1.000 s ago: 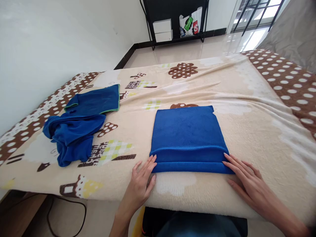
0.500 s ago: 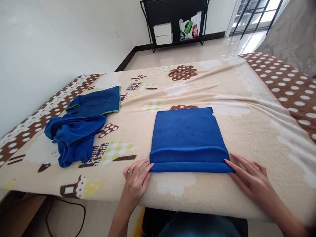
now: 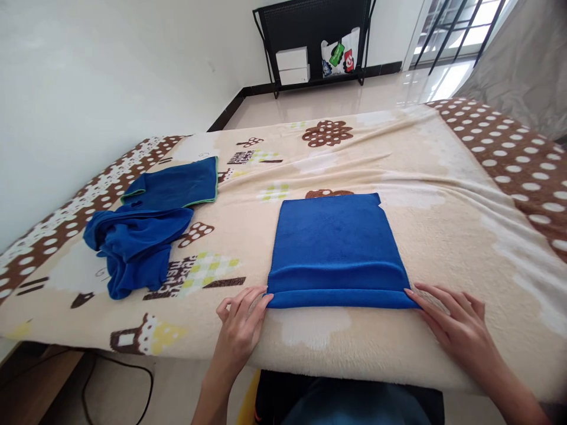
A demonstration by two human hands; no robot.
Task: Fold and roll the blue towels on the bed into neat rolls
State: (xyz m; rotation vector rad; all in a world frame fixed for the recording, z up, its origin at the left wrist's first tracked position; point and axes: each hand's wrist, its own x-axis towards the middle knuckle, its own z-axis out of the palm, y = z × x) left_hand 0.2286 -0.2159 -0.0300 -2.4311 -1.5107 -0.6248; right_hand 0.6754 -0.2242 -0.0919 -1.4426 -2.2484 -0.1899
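Observation:
A folded blue towel (image 3: pixel 336 248) lies flat near the front edge of a bed covered by a beige patterned blanket (image 3: pixel 443 195). My left hand (image 3: pixel 241 327) rests on the blanket with fingers stretched out, its fingertips touching the towel's near left corner. My right hand (image 3: pixel 456 324) lies flat with fingers spread, its fingertips at the towel's near right corner. Neither hand holds anything.
A crumpled pile of blue cloths (image 3: pixel 142 236), one with a green edge, lies at the left of the bed. A white wall runs along the left. A black rack (image 3: pixel 314 35) with white boxes and a bag stands on the shiny floor beyond.
Both hands have slid slightly outward and back along the towel's near edge. The left hand's fingers have curled a little. The towel has not moved.

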